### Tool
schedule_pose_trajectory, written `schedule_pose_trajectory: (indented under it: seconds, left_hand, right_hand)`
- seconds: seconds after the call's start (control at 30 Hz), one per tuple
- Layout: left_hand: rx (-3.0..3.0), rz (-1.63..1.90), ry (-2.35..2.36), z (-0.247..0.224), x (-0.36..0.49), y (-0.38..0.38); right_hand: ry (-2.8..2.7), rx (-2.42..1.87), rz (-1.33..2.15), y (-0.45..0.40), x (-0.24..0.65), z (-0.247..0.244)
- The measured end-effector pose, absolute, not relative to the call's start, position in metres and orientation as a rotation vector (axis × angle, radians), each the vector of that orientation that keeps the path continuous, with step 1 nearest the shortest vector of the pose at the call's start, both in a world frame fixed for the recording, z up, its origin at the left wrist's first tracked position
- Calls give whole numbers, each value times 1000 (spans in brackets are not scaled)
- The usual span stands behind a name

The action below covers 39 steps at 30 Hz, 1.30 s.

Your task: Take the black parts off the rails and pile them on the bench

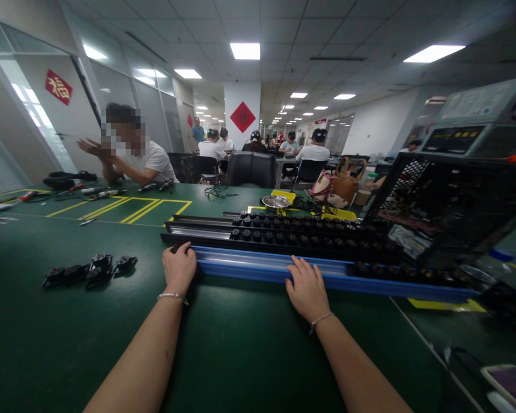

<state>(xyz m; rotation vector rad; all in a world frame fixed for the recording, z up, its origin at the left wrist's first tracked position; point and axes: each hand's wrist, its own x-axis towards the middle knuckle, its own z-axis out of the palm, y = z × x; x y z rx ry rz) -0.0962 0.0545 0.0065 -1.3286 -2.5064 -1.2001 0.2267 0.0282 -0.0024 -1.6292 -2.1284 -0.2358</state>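
A long blue channel rail (pixel 249 269) lies crosswise on the green table in front of me, with a row of black round-topped parts seated in its right half. At its left end is my left hand (pixel 179 268), its fingers closed on a small black part (pixel 175 249) that is mostly hidden. My right hand (pixel 308 289) rests across the middle of the rail, fingers stretched out and slightly spread. Behind the blue rail lie black rails (pixel 198 232) filled with more such parts. Several loose black parts (pixel 90 271) sit on the table to the left.
An opened computer case (pixel 456 201) stands at the right, near the rails' ends. Beyond the rails are a metal bowl (pixel 276 201), yellow trays (pixel 339 214) and bags (pixel 344 183). A phone (pixel 509 381) lies at lower right. A person (pixel 140 155) sits across the table.
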Motion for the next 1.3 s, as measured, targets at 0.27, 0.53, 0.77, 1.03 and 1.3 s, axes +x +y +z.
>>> schedule_pose_trajectory:
  seconds: [0.27, 0.53, 0.77, 1.03, 1.3]
  left_hand:
    - [-1315, -1211, -2493, 5, -99, 56]
    - [-1234, -1228, -2528, 4, -113, 58]
    - [-1069, -1191, -2612, 11, -150, 46]
    - [-881, -1174, -2721, 5, -176, 35]
    - [-753, -969, -2797, -7, -212, 41]
  right_hand:
    - [-2126, -1624, -227, 28, 227, -3]
    - [-2131, -1611, -238, 27, 227, -2]
    - [-2121, -1617, -231, 27, 227, -1]
    - [-2128, -1615, -229, 29, 228, -3]
    - [-2126, -1615, -243, 29, 228, -4]
